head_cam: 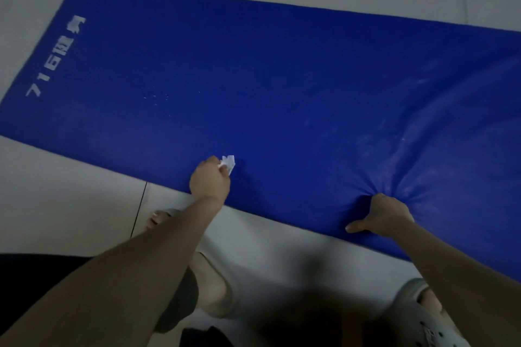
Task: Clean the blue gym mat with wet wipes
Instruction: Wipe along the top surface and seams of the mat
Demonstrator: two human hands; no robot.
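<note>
The blue gym mat lies across the pale tiled floor, with white print at its left end. My left hand holds a crumpled white wet wipe against the mat close to its near edge. My right hand grips the mat's near edge further right, its fingers curled into the material. Creases fan out from that grip and the mat bulges upward there. A few small white specks dot the mat left of centre.
Pale floor tiles surround the mat. My feet in grey slip-on sandals stand on the floor just in front of the mat's near edge. Dark clothing fills the bottom left corner.
</note>
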